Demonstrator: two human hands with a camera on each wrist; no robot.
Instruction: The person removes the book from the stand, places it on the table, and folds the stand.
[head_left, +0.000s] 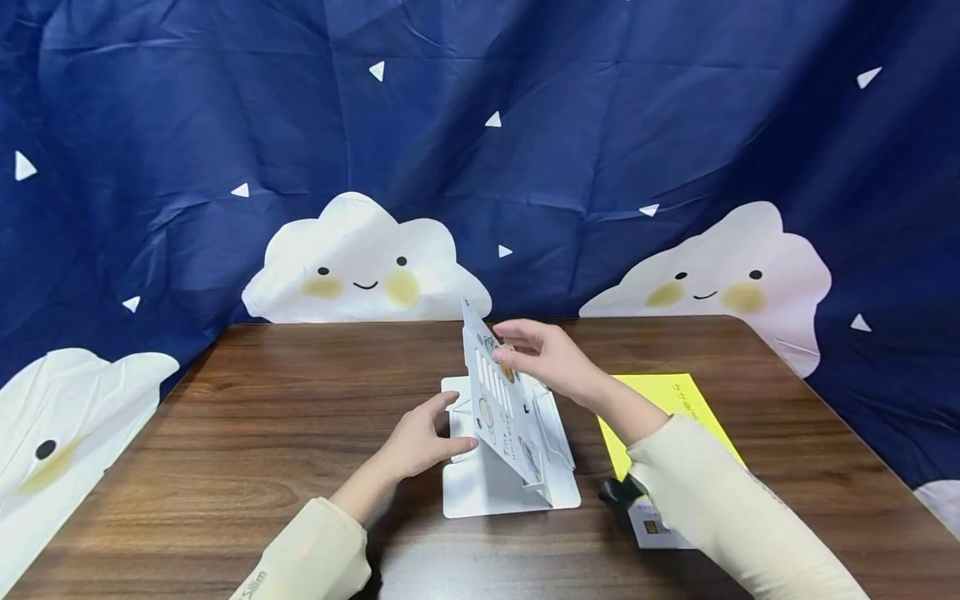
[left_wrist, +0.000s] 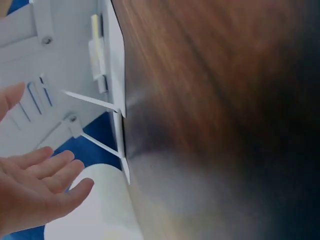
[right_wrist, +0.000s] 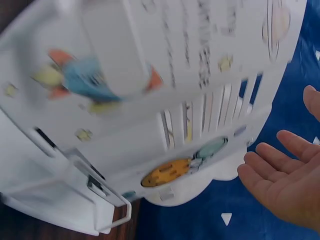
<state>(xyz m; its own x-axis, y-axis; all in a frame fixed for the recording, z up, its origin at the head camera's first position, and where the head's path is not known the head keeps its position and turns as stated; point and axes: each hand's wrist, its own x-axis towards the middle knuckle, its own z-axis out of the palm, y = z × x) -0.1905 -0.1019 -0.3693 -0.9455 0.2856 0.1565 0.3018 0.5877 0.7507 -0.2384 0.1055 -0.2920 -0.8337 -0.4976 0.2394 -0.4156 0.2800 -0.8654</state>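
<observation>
A white book stand (head_left: 501, 408) stands on the table, its slotted panel tilted up from a flat white base (head_left: 487, 498). Printed planets, a rocket and lettering cover the panel's face (right_wrist: 145, 105) in the right wrist view. My left hand (head_left: 416, 442) is at the stand's left side, thumb and fingers spread. In the left wrist view, thin metal struts (left_wrist: 95, 101) join panel and base near that hand (left_wrist: 42, 192). My right hand (head_left: 551, 358) is beside the panel's upper part, fingers loosely bent; the right wrist view shows the hand (right_wrist: 287, 175) holding nothing.
To the right, partly under my right forearm, lies a bright yellow sheet or booklet (head_left: 667, 396). A black object (head_left: 621, 492) and a white item with a small brown print (head_left: 654, 528) are near it. Behind the wooden table (head_left: 300, 417) hangs a blue cloth (head_left: 420, 150) with clouds.
</observation>
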